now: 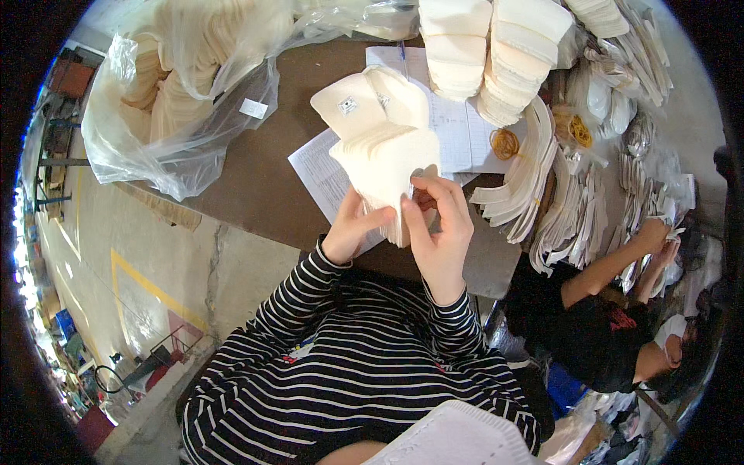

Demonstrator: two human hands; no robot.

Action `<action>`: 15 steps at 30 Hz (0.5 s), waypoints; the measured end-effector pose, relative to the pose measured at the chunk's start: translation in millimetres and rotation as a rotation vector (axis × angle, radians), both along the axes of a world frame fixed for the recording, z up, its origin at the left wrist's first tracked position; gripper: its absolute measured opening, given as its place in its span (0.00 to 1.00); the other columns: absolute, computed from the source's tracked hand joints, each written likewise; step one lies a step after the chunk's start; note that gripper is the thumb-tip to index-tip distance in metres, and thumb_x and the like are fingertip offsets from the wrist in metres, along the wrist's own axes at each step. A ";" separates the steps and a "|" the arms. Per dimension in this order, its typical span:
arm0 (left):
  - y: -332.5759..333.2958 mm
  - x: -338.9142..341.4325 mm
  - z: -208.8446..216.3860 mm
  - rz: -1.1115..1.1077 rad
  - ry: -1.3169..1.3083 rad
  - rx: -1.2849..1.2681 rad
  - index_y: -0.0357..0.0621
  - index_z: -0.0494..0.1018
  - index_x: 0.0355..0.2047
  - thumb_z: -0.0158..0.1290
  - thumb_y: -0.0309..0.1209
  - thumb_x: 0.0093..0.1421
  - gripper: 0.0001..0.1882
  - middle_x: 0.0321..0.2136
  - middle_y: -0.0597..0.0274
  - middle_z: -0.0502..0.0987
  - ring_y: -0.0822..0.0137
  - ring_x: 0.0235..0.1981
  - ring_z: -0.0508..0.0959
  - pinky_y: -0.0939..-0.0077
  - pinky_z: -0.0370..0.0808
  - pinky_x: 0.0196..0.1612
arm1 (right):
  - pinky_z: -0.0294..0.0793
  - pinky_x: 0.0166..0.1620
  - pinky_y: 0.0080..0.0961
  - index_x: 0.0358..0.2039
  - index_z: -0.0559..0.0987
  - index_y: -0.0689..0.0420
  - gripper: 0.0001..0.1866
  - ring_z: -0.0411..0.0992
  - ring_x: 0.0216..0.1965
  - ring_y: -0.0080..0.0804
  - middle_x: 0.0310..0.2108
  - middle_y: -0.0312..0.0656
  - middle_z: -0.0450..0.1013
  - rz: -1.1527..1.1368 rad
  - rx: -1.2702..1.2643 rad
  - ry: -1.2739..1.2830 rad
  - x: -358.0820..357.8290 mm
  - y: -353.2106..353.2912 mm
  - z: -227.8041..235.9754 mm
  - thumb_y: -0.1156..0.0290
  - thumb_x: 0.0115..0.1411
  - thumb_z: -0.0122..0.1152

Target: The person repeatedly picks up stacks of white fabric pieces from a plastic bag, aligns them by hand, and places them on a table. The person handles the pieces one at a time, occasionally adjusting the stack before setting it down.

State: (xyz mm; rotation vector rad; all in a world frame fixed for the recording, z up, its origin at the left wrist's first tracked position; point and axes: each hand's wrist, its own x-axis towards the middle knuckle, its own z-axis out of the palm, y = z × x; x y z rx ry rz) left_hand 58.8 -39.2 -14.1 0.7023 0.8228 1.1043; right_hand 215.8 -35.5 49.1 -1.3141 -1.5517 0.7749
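A thick stack of cream, insole-shaped sheets (384,163) stands before me over the table. My left hand (353,229) grips its lower left side, thumb across the front. At the stack's right edge, my right hand (440,225) has its fingers bent, with thumb and forefinger pinching the edge of the sheets. Just beyond lie two loose cream pieces (349,105), with small dark printed marks on them. Printed papers (322,174) lie beneath the stack.
A clear plastic bag (194,155) of similar pieces sits at the left. More cream stacks (457,46) stand at the back. Rubber bands (504,144) and curved strip bundles (531,167) lie to the right on the brown table (302,77). A co-worker (612,325) handles strips at the right.
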 end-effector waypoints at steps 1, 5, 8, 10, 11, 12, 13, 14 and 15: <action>0.6 -1.6 -0.2 -0.012 0.090 0.063 0.38 0.54 0.66 0.66 0.33 0.54 0.44 0.58 0.59 0.69 0.65 0.59 0.68 0.65 0.64 0.63 | 0.75 0.40 0.26 0.47 0.75 0.64 0.23 0.74 0.36 0.32 0.39 0.43 0.72 0.004 0.025 -0.007 0.9 -0.4 -1.6 0.76 0.51 0.72; 3.4 -2.1 3.3 -0.017 0.263 0.193 0.39 0.58 0.65 0.70 0.33 0.50 0.46 0.57 0.61 0.69 0.65 0.59 0.67 0.65 0.62 0.63 | 0.75 0.39 0.26 0.41 0.76 0.63 0.20 0.74 0.34 0.34 0.38 0.45 0.73 -0.004 -0.058 0.068 2.1 -1.4 -1.4 0.74 0.50 0.74; 7.4 -6.2 7.2 -0.070 0.280 0.198 0.39 0.56 0.66 0.70 0.33 0.50 0.47 0.57 0.59 0.68 0.65 0.59 0.66 0.65 0.60 0.65 | 0.75 0.36 0.24 0.39 0.77 0.63 0.15 0.75 0.32 0.30 0.37 0.45 0.75 0.021 -0.076 0.164 5.6 -0.5 -1.4 0.75 0.53 0.72; 9.3 -7.5 6.3 -0.091 0.308 0.233 0.38 0.54 0.66 0.70 0.33 0.51 0.48 0.58 0.58 0.66 0.64 0.60 0.65 0.65 0.59 0.66 | 0.75 0.34 0.22 0.38 0.78 0.64 0.11 0.76 0.31 0.28 0.37 0.45 0.76 0.028 -0.094 0.204 8.8 0.0 -2.6 0.77 0.55 0.69; 8.4 -7.4 3.0 -0.075 0.323 0.261 0.38 0.54 0.66 0.69 0.33 0.51 0.48 0.58 0.58 0.66 0.64 0.61 0.64 0.64 0.58 0.66 | 0.75 0.34 0.21 0.37 0.78 0.64 0.09 0.76 0.31 0.27 0.37 0.45 0.76 0.028 -0.113 0.207 10.5 -0.3 -4.5 0.77 0.57 0.68; 7.4 -7.1 -0.2 -0.059 0.337 0.288 0.38 0.53 0.66 0.69 0.33 0.51 0.48 0.59 0.58 0.65 0.65 0.62 0.63 0.64 0.57 0.66 | 0.75 0.33 0.20 0.37 0.78 0.65 0.07 0.76 0.31 0.26 0.37 0.45 0.77 0.029 -0.132 0.209 10.7 -0.1 -4.5 0.78 0.58 0.66; 6.0 -6.1 -3.2 -0.021 0.245 0.174 0.39 0.52 0.67 0.67 0.32 0.52 0.47 0.60 0.57 0.65 0.64 0.62 0.63 0.64 0.57 0.67 | 0.73 0.32 0.19 0.37 0.78 0.65 0.05 0.74 0.29 0.23 0.33 0.43 0.76 0.002 -0.154 0.257 7.0 0.0 -2.2 0.77 0.62 0.62; 4.6 -4.1 -5.5 0.017 0.153 0.061 0.39 0.51 0.67 0.65 0.31 0.53 0.46 0.60 0.56 0.64 0.63 0.63 0.62 0.63 0.57 0.67 | 0.72 0.32 0.18 0.37 0.78 0.65 0.05 0.73 0.29 0.21 0.32 0.42 0.76 -0.002 -0.194 0.245 7.7 -0.3 0.3 0.77 0.63 0.61; 3.8 -2.6 -6.9 0.057 0.061 -0.052 0.39 0.50 0.68 0.63 0.31 0.54 0.46 0.61 0.56 0.63 0.63 0.64 0.62 0.63 0.57 0.67 | 0.71 0.32 0.18 0.37 0.78 0.65 0.04 0.72 0.29 0.20 0.31 0.40 0.75 -0.005 -0.234 0.232 9.6 -1.5 2.9 0.77 0.63 0.60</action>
